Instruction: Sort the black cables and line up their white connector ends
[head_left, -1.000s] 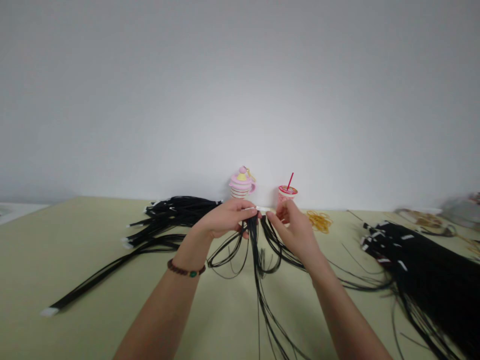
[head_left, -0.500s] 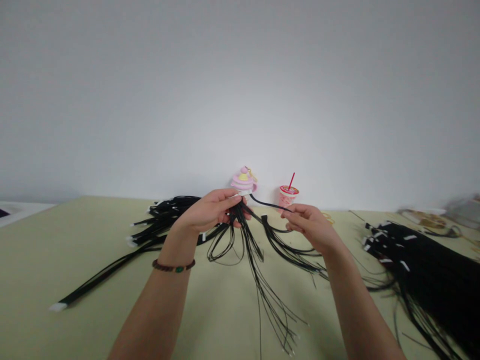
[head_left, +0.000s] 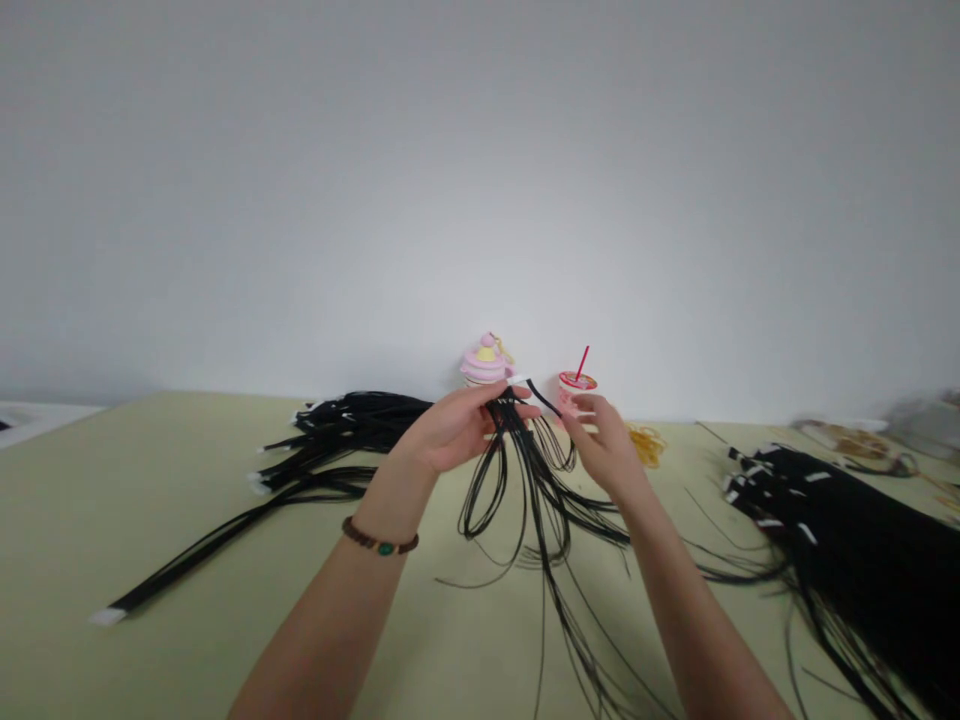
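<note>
My left hand (head_left: 457, 425), with a beaded bracelet on its wrist, grips a bundle of thin black cables (head_left: 529, 455) near a white end piece (head_left: 517, 380). Loops and loose ends of the bundle hang below the fingers. One black strand curves from the white end to my right hand (head_left: 600, 440), whose thumb and fingertips close on it. Beneath the right hand, more black cables run across the table toward the right; where they pass behind the forearm they are hidden.
Black cable bundles with white ends (head_left: 352, 425) lie on the left of the pale green table (head_left: 187, 660). A large black pile (head_left: 862, 540) lies at the right. Against the wall stand a pink lidded cup (head_left: 486, 365) and a red-and-white cup (head_left: 576, 385); yellow bands (head_left: 646, 445) lie nearby.
My left hand has shifted right with the cable bundle. My right hand has come slightly closer to it, so the strand between them is shorter and more curved.
</note>
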